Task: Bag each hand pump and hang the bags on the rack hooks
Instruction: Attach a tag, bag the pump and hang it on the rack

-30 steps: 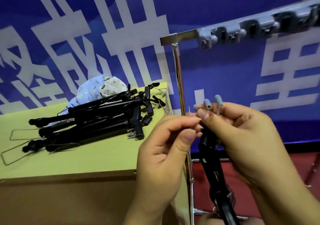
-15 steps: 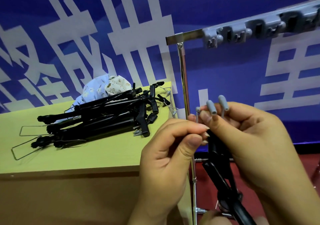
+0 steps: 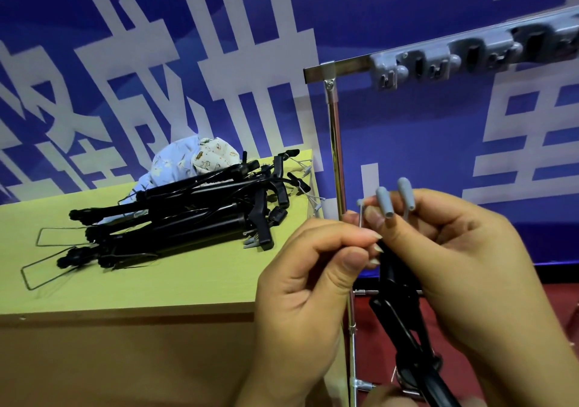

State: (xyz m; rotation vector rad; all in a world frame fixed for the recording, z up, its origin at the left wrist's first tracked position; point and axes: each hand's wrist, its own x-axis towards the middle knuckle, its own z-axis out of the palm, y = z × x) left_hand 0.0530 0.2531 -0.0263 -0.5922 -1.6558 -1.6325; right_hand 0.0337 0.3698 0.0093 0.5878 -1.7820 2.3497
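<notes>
Between the two hands a black pump (image 3: 395,293) is held, its body slanting down and away below the palms. It is gripped at the top by the right hand (image 3: 463,268), fingers curled round it, with two grey-capped prongs (image 3: 384,202) standing up above the fingertips. A thin wire (image 3: 361,215) beside those prongs is pinched by the left hand (image 3: 307,293) — thumb against curled fingers. Left of the left hand a pile of pumps (image 3: 175,215) is seen on the table (image 3: 150,284), a patterned cloth (image 3: 191,159) behind it. Above the right hand the rack (image 3: 338,68) is seen — its grey hooks (image 3: 435,65) well apart from the held pump.
</notes>
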